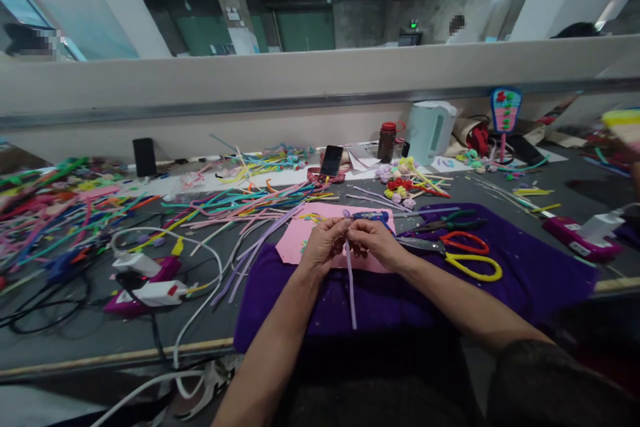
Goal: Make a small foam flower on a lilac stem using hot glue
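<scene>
My left hand and my right hand meet over a pink sheet on a purple cloth. Both pinch the top of a lilac pipe cleaner, whose long end hangs down toward me. A blue tool lies just behind my fingers. Scissors with red and yellow handles lie to the right of my right hand, with green-handled pliers behind them.
Heaps of coloured pipe cleaners cover the table's left and middle. Power strips and white cables lie at left. A phone, brown bottle, white kettle, small pipe-cleaner flowers and a decorated paddle stand at the back.
</scene>
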Available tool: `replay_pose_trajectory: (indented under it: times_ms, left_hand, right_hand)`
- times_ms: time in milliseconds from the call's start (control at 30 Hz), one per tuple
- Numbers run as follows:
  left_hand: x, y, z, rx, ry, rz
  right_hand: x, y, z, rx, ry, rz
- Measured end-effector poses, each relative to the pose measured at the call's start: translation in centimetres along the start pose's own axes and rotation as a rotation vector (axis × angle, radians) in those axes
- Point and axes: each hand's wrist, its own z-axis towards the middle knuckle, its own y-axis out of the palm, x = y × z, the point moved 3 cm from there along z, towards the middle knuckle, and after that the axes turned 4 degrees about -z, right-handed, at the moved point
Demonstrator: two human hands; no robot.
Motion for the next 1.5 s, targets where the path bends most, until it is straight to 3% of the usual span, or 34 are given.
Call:
replay_pose_trajectory:
  times_ms: [133,567,1267,1500]
  left_hand:
    - [0.44,0.23,-0.36,-0.032,-0.077,-0.075]
    - [-0.33,-0.28,0.03,-0.143,-0.125,-0.111]
    - [-0.17,-0.26,0.12,-0.054,-0.071,-0.050]
    - [-0.22,-0.27,0.07,0.020,-0.030,-0.010]
  right_hand:
    - [-0.01,-0.60,-0.06,0.019,0.013,0.039]
    - [0.13,-0.46,-0.45,-0.064,0.073,0.056]
    - [-0.09,-0.23,-0.56,-0.109,0.055,0.038]
    - [0.41,-0.32,-0.34,-0.042,0.054,-0.017]
